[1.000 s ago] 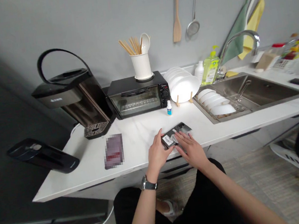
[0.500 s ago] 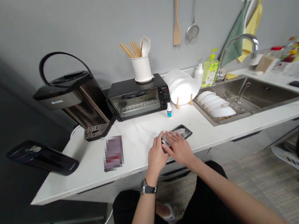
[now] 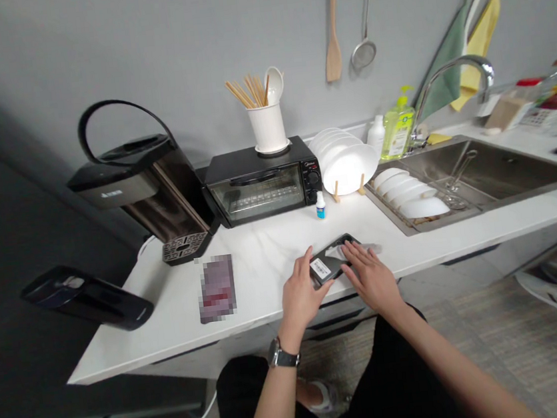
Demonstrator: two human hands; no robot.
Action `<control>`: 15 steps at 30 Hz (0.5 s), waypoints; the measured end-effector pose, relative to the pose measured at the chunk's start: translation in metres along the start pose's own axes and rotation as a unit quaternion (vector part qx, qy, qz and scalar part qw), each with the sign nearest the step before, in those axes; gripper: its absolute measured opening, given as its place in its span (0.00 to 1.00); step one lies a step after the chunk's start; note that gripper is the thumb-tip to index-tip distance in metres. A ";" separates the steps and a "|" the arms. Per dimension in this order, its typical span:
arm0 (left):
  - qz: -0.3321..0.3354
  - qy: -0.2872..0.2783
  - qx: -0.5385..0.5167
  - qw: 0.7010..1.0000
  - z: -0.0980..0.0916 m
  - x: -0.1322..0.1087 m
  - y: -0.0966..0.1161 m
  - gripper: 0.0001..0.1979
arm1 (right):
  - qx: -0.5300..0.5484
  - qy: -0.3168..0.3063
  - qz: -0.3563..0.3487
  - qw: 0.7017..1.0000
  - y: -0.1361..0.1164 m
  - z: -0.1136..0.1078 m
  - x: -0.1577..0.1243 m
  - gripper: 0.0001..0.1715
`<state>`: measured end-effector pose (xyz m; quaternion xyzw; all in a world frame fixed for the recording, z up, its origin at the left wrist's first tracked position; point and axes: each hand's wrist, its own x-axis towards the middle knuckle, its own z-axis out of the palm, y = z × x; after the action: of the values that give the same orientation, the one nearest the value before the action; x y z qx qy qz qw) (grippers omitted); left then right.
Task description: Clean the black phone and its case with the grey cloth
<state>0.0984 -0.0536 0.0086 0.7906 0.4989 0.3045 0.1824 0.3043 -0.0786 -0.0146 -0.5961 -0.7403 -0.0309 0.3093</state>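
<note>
A dark phone-like slab (image 3: 334,264), with a white label (image 3: 320,268) near its left end, lies flat on the counter. My left hand (image 3: 300,295) grips it by its left end, thumb at the near edge and fingers at the far edge. With fingers nearly flat, my right hand (image 3: 373,279) presses a thin whitish wipe (image 3: 374,249) onto the slab's right part; the wipe sticks out on both sides of the fingers. Behind them stands a small white bottle with a blue label (image 3: 320,207).
A pixelated purplish item (image 3: 217,290) lies to the left, near a dark dispenser (image 3: 155,189) and a dark cylinder (image 3: 88,301). At the back are a toaster oven (image 3: 263,184) and racked plates (image 3: 351,167). The sink (image 3: 496,174) with bowls (image 3: 407,194) is to the right.
My right hand has slid to the right with the wipe, away from my left hand, uncovering the white label. My left hand stays at the slab's left end. The view has shifted slightly.
</note>
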 end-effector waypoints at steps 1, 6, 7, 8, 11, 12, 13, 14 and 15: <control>0.005 0.001 0.002 1.000 0.000 0.001 0.000 0.45 | -0.009 0.005 0.010 1.000 0.008 0.000 0.005 0.30; 0.004 0.001 0.006 1.000 -0.001 0.002 0.000 0.44 | -0.018 0.015 0.011 1.000 0.003 0.013 0.032 0.30; 0.004 -0.002 0.006 1.000 -0.001 0.001 0.000 0.43 | -0.014 0.010 0.001 1.000 -0.007 0.016 0.035 0.29; 0.004 -0.004 0.008 1.000 -0.001 0.001 0.000 0.42 | -0.006 0.000 -0.013 1.000 -0.018 0.019 0.038 0.28; 0.000 0.001 0.009 1.000 0.000 -0.001 -0.001 0.34 | 0.018 -0.037 -0.048 0.998 -0.052 0.025 0.037 0.28; -0.003 0.006 0.007 1.000 0.001 -0.001 -0.002 0.33 | 0.023 -0.041 -0.049 0.998 -0.061 0.024 0.033 0.29; -0.005 0.009 0.005 1.000 0.001 -0.002 -0.002 0.33 | 0.025 -0.043 -0.046 0.998 -0.068 0.023 0.028 0.29; -0.008 0.010 0.002 1.000 0.000 -0.003 -0.002 0.34 | 0.028 -0.044 -0.045 0.998 -0.072 0.021 0.022 0.29; -0.010 0.006 0.000 1.000 0.000 -0.003 -0.002 0.36 | 0.034 -0.048 -0.050 0.997 -0.074 0.018 0.015 0.29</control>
<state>0.0958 -0.0558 0.0064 0.7841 0.5077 0.3070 0.1820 0.2280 -0.0789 0.0022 -0.5485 -0.7835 0.0075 0.2918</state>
